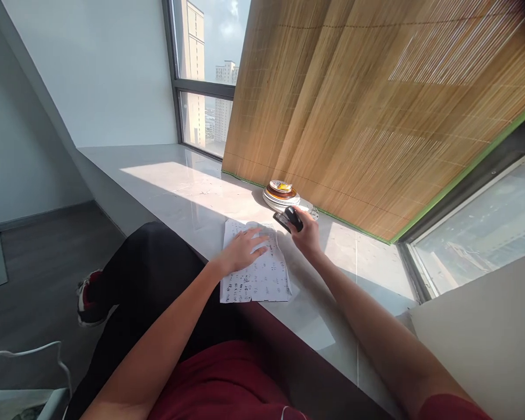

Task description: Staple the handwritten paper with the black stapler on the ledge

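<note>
Stapler [282, 220] is inside the right hand [307, 234], fingers closed around it, near the far right corner of the paper [262, 283]. Left hand [244, 251] presses this paper, fingers spread, at the near edge of the surface [175, 192].

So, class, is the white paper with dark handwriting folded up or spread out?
Spread out: the white paper lies flat under the bare left hand, its rows of writing showing.

Paper [265, 277] txt too sm.; blind [354, 111] top cut off
</note>
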Motion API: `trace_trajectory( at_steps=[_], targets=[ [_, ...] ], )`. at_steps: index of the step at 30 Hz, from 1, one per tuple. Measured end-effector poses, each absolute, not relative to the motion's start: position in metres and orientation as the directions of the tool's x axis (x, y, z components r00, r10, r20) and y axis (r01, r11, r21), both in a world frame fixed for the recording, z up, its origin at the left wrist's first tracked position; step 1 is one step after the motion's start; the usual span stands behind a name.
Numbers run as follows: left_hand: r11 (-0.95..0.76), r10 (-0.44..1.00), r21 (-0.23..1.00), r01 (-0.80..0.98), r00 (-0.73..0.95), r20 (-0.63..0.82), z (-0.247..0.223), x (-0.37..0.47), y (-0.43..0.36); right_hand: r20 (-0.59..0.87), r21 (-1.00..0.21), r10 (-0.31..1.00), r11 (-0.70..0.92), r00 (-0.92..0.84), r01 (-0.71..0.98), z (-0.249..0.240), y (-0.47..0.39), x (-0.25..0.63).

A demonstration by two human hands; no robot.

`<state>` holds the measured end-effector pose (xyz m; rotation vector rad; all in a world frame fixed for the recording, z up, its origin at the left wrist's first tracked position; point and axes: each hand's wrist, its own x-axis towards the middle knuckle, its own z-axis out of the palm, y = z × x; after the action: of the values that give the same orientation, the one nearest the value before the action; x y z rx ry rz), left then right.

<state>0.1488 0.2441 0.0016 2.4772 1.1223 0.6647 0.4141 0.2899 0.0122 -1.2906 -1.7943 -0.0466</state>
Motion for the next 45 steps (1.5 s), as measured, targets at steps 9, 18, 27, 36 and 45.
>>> trace_trajectory(
  at_steps=[9, 18, 27, 36, 45],
  targets=[
    [-0.412, 0.804, 0.636, 0.653, -0.067, 0.59, -0.013, 0.09, 0.28, 0.415, -0.496, 0.854, 0.5, -0.312, 0.709, 0.009, 0.251, 0.324],
    [-0.451, 0.838, 0.679, 0.579, 0.013, 0.545, -0.028, 0.09, 0.286, -0.194, -0.467, 0.9, 0.264, -0.389, 0.844, 0.046, 0.277, 0.414],
    [-0.391, 0.864, 0.823, 0.412, -0.143, 0.482, -0.023, 0.087, 0.292, 0.267, -0.282, 0.956, 0.199, -0.122, 0.938, 0.008, 0.318, 0.427],
    [-0.231, 0.938, 0.967, -0.104, -0.289, 0.193, -0.02, 0.074, 0.294, 0.049, -0.144, 0.986, 0.167, -0.162, 0.975, -0.021, 0.357, 0.379],
    [-0.388, 0.711, 0.904, -0.181, -0.683, 0.168, -0.022, 0.062, 0.296, 0.039, -0.211, 0.904, 0.424, -0.426, 0.881, -0.011, 0.383, 0.256]
  ],
)
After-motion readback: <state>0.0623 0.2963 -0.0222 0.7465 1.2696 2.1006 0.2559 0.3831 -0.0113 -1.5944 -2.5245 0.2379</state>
